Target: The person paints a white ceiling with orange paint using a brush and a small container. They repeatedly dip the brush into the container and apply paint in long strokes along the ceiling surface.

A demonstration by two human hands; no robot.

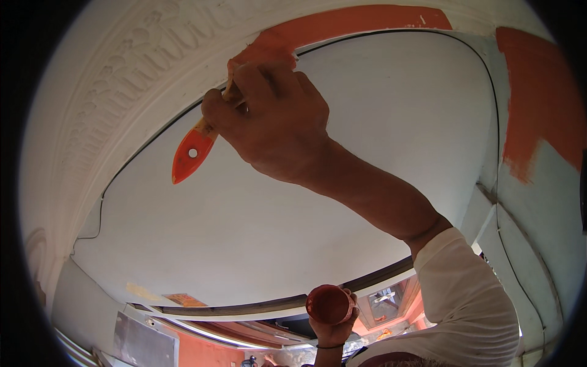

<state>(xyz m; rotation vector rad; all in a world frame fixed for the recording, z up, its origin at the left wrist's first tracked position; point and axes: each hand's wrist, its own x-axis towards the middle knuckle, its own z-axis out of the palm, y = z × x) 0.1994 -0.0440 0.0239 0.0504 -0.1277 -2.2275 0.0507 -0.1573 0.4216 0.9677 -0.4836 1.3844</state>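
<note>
My right hand (278, 122) is raised high at the upper middle, its fingers closed round a paintbrush (191, 153). The brush's orange-red handle, with a round hole near its end, points down and left. Its bristles are hidden behind my fingers, close to the left end of an orange painted band (361, 24). Low in the view, my left hand (335, 333) grips a small round cup (330, 306). Reddish-orange paint coats the cup's inside; how full it is I cannot tell.
White moulding with raised relief (116, 98) curves along the upper left. A thin black cable (498, 140) follows the edge of the pale panel (379, 110). More orange paint (541, 98) covers part of the right wall. A grey board (143, 339) shows at lower left.
</note>
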